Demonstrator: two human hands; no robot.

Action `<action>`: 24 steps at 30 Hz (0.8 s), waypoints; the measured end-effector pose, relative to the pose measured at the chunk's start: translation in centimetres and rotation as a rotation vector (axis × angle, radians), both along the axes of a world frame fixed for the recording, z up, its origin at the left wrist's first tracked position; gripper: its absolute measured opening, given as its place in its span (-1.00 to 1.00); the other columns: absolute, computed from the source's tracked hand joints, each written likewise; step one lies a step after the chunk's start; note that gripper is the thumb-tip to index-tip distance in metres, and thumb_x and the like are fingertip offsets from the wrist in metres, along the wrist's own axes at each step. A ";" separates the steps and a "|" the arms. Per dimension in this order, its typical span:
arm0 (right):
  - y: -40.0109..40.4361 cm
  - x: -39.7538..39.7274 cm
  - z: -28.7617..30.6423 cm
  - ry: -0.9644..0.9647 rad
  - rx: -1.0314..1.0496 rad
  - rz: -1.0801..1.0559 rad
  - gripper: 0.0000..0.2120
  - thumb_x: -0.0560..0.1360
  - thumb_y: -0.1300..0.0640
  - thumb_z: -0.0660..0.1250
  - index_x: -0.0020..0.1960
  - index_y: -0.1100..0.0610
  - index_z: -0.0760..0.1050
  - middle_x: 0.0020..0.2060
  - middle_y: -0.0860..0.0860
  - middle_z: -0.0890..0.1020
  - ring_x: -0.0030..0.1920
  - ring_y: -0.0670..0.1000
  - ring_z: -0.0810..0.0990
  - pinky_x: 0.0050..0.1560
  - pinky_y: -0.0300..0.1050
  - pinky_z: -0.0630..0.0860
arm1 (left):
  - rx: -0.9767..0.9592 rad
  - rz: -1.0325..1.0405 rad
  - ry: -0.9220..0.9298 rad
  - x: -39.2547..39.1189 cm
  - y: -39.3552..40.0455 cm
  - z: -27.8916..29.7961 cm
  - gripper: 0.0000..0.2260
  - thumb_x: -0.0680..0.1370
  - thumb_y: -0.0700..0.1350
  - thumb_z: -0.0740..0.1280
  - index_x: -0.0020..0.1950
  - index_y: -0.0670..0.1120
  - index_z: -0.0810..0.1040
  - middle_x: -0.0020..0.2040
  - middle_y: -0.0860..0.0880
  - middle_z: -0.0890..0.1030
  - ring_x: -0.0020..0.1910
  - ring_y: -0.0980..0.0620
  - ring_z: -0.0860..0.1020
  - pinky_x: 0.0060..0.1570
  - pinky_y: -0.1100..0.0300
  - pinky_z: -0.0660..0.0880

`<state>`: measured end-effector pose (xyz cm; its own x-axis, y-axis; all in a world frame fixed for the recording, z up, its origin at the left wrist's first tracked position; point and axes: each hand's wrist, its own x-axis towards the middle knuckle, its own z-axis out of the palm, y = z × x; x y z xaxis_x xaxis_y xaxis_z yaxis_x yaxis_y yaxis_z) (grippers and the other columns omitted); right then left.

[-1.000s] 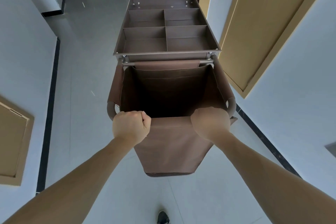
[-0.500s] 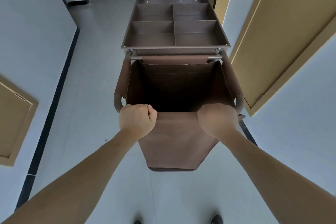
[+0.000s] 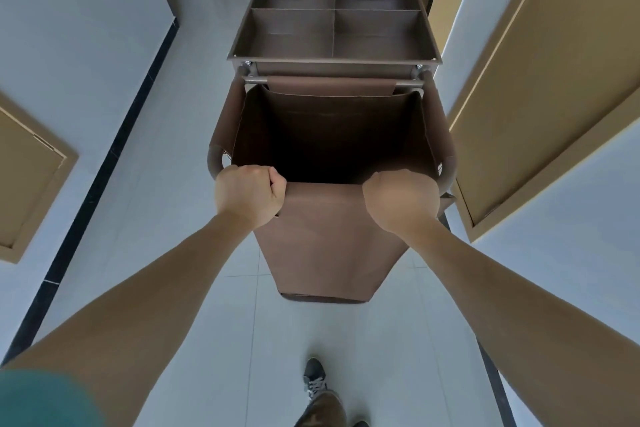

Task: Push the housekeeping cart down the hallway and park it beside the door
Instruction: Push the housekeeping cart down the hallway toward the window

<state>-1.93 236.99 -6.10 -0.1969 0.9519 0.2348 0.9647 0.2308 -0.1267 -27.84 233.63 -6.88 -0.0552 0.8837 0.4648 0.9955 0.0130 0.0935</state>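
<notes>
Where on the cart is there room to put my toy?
The tray on top shows four bare compartments and a strip beyond them. The bag below is open and looks bare inside, though its bottom is dark. The near rim is crowded: the left hand and right hand grip it, leaving a short gap between them.

Head view, looking down a narrow hallway. Left hand (image 3: pixel 250 193) and right hand (image 3: pixel 401 201) each closed in a fist over the near rail of the housekeeping cart (image 3: pixel 334 135), arms extended. Brown fabric bag (image 3: pixel 329 239) hangs open between the hands; interior dark. Beyond the bag, divided top tray (image 3: pixel 334 35), compartments bare. Tan door (image 3: pixel 554 90) close on the cart's right; a second tan panel (image 3: pixel 27 177) on the left wall. One shoe (image 3: pixel 317 388) on the pale tiled floor (image 3: pixel 194 135). Teal sleeve (image 3: pixel 41 399) at lower left.
</notes>
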 end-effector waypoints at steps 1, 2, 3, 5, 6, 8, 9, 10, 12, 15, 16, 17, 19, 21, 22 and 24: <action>0.9 0.7 0.0 0.000 0.004 0.005 -0.46 0.63 -0.04 0.01 -0.48 0.04 0.39 -0.60 -0.02 0.44 -0.56 0.01 0.44 -0.47 -0.19 0.43 | 0.002 0.006 -0.003 0.7 0.7 0.0 -0.52 0.55 -0.04 0.01 -0.54 -0.13 0.40 -0.59 -0.02 0.31 -0.59 -0.11 0.30 -0.41 0.23 0.14; 1.7 1.5 0.0 0.002 0.008 0.008 -0.46 0.62 -0.03 0.01 -0.49 0.04 0.38 -0.61 -0.02 0.43 -0.57 0.01 0.43 -0.49 -0.19 0.39 | 0.005 0.010 -0.009 1.5 1.4 0.0 -0.52 0.55 -0.04 0.01 -0.54 -0.12 0.40 -0.59 -0.02 0.31 -0.59 -0.11 0.30 -0.41 0.23 0.15; 2.6 2.2 0.0 0.006 0.018 0.010 -0.46 0.61 -0.03 0.00 -0.51 0.04 0.36 -0.62 -0.03 0.41 -0.58 0.01 0.40 -0.50 -0.21 0.32 | 0.012 0.011 -0.015 2.2 2.1 0.0 -0.53 0.55 -0.04 0.02 -0.54 -0.11 0.38 -0.59 0.00 0.29 -0.59 -0.10 0.29 -0.41 0.24 0.13; 4.3 3.6 0.1 0.011 0.042 0.016 -0.48 0.58 -0.04 -0.02 -0.53 0.03 0.30 -0.64 -0.04 0.36 -0.61 -0.01 0.34 -0.48 -0.24 0.17 | 0.022 0.016 -0.022 3.7 3.5 0.0 -0.55 0.55 -0.05 0.03 -0.54 -0.09 0.35 -0.59 0.01 0.27 -0.59 -0.08 0.26 -0.41 0.25 0.10; 5.1 4.2 0.2 0.010 0.048 0.019 -0.48 0.57 -0.04 -0.03 -0.54 0.02 0.29 -0.64 -0.04 0.36 -0.61 -0.02 0.33 -0.46 -0.25 0.14 | 0.021 0.020 -0.023 4.4 4.3 0.0 -0.55 0.55 -0.04 0.03 -0.54 -0.08 0.35 -0.59 0.01 0.27 -0.59 -0.07 0.26 -0.41 0.26 0.10; 7.0 5.5 0.2 0.008 0.052 0.026 -0.49 0.57 -0.04 -0.04 -0.53 0.02 0.28 -0.64 -0.05 0.36 -0.60 -0.03 0.33 -0.46 -0.25 0.13 | 0.026 0.027 -0.026 5.7 5.9 0.0 -0.56 0.55 -0.04 0.03 -0.53 -0.06 0.32 -0.59 0.02 0.26 -0.60 -0.05 0.25 -0.41 0.28 0.07; 8.0 6.1 0.3 0.009 0.050 0.030 -0.50 0.57 -0.04 -0.04 -0.53 0.02 0.28 -0.63 -0.05 0.36 -0.59 -0.04 0.33 -0.45 -0.26 0.14 | 0.031 0.028 -0.028 6.4 6.7 0.1 -0.57 0.56 -0.04 0.04 -0.52 -0.04 0.30 -0.59 0.03 0.26 -0.60 -0.03 0.24 -0.41 0.30 0.05; 9.2 6.6 0.3 0.008 0.043 0.034 -0.50 0.57 -0.04 -0.05 -0.52 0.02 0.28 -0.62 -0.05 0.36 -0.59 -0.04 0.33 -0.45 -0.26 0.15 | 0.033 0.026 -0.033 7.0 7.7 0.1 -0.58 0.56 -0.03 0.04 -0.52 -0.03 0.28 -0.59 0.03 0.25 -0.60 -0.01 0.22 -0.40 0.32 0.03; 11.5 7.7 0.4 0.000 0.025 0.038 -0.49 0.57 -0.05 -0.06 -0.51 0.02 0.32 -0.61 -0.04 0.39 -0.57 -0.03 0.36 -0.45 -0.25 0.18 | 0.036 0.028 -0.039 8.0 9.7 0.1 -0.58 0.56 -0.03 0.04 -0.52 -0.02 0.27 -0.59 0.04 0.25 -0.60 0.01 0.21 -0.39 0.33 0.02; 15.2 8.7 0.5 -0.016 0.013 0.054 -0.48 0.60 -0.05 -0.02 -0.50 0.03 0.34 -0.60 -0.05 0.41 -0.56 -0.04 0.38 -0.46 -0.25 0.19 | 0.043 0.040 -0.026 9.1 13.1 0.0 -0.57 0.56 -0.04 0.05 -0.52 -0.04 0.30 -0.59 0.04 0.25 -0.60 0.00 0.22 -0.39 0.33 0.04; 16.5 9.0 0.6 -0.020 0.006 0.060 -0.48 0.61 -0.04 0.00 -0.50 0.02 0.34 -0.59 -0.05 0.41 -0.55 -0.05 0.38 -0.46 -0.25 0.18 | 0.038 0.040 -0.026 9.3 14.3 0.0 -0.57 0.56 -0.04 0.05 -0.52 -0.05 0.32 -0.59 0.03 0.26 -0.60 0.00 0.23 -0.39 0.33 0.05; 17.8 9.2 0.6 -0.023 -0.001 0.067 -0.48 0.63 -0.03 0.03 -0.50 0.02 0.33 -0.59 -0.05 0.41 -0.55 -0.05 0.38 -0.46 -0.25 0.18 | 0.033 0.043 -0.026 9.5 15.5 0.0 -0.56 0.56 -0.04 0.05 -0.53 -0.06 0.33 -0.59 0.02 0.28 -0.60 -0.02 0.25 -0.40 0.32 0.07; 20.3 9.5 0.8 -0.022 -0.016 0.079 -0.48 0.63 -0.03 0.04 -0.50 0.01 0.31 -0.60 -0.06 0.40 -0.55 -0.06 0.37 -0.47 -0.25 0.16 | 0.028 0.046 -0.025 9.9 17.8 -0.1 -0.55 0.56 -0.05 0.06 -0.54 -0.09 0.36 -0.60 -0.01 0.31 -0.61 -0.06 0.29 -0.41 0.29 0.13; 22.7 9.9 0.9 -0.020 -0.025 0.092 -0.48 0.63 -0.04 0.03 -0.50 0.01 0.31 -0.60 -0.07 0.39 -0.55 -0.08 0.36 -0.47 -0.25 0.16 | 0.027 0.053 -0.023 10.3 20.1 0.0 -0.55 0.56 -0.05 0.06 -0.54 -0.08 0.34 -0.61 -0.02 0.32 -0.62 -0.07 0.28 -0.42 0.28 0.13; 24.0 10.2 0.8 -0.017 -0.030 0.098 -0.48 0.62 -0.05 0.01 -0.49 0.01 0.32 -0.59 -0.07 0.40 -0.55 -0.07 0.37 -0.47 -0.25 0.17 | 0.027 0.058 -0.021 10.5 21.2 0.0 -0.56 0.56 -0.05 0.06 -0.54 -0.08 0.33 -0.61 -0.02 0.31 -0.62 -0.07 0.27 -0.42 0.28 0.12; 26.5 10.6 0.7 -0.011 -0.020 0.107 -0.47 0.60 -0.07 -0.04 -0.49 0.02 0.34 -0.59 -0.06 0.41 -0.55 -0.07 0.38 -0.46 -0.26 0.19 | 0.027 0.072 -0.022 11.0 23.5 -0.1 -0.55 0.56 -0.05 0.06 -0.54 -0.07 0.33 -0.61 -0.01 0.31 -0.62 -0.06 0.27 -0.42 0.29 0.12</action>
<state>8.69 263.45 -5.44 -0.3000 0.9298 0.2130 0.9362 0.3299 -0.1215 -16.85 257.10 -6.93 -0.1289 0.8642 0.4863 0.9898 0.0817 0.1171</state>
